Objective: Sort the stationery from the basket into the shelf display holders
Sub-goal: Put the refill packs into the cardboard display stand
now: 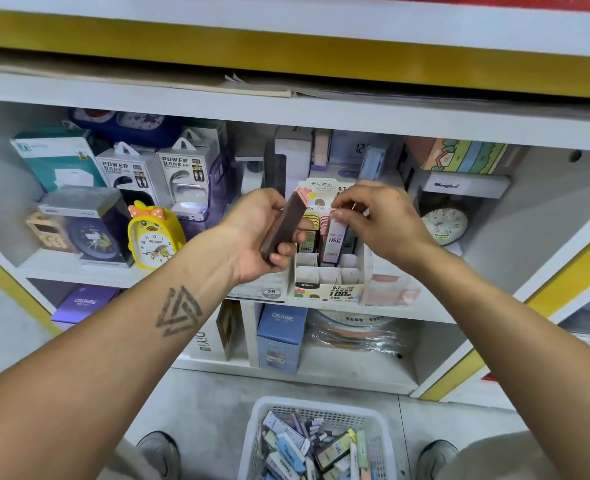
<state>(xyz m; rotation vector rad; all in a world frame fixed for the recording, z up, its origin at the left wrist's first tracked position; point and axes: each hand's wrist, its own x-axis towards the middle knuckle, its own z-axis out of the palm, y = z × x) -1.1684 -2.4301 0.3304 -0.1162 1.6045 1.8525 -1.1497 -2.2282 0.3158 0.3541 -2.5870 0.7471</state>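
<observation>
two white shelves (321,112); grey floor (200,403) below.

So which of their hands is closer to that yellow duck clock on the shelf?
The left. The left hand, gripping a dark brown case, sits just right of the yellow duck clock. The right hand is farther right, pinching a pale case over the display holder.

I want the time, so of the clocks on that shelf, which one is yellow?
The duck-shaped alarm clock, left of the left hand. It alone is bright yellow with an orange bow; the boxed one beside it is dark blue, and the round one at right is pale.
</observation>
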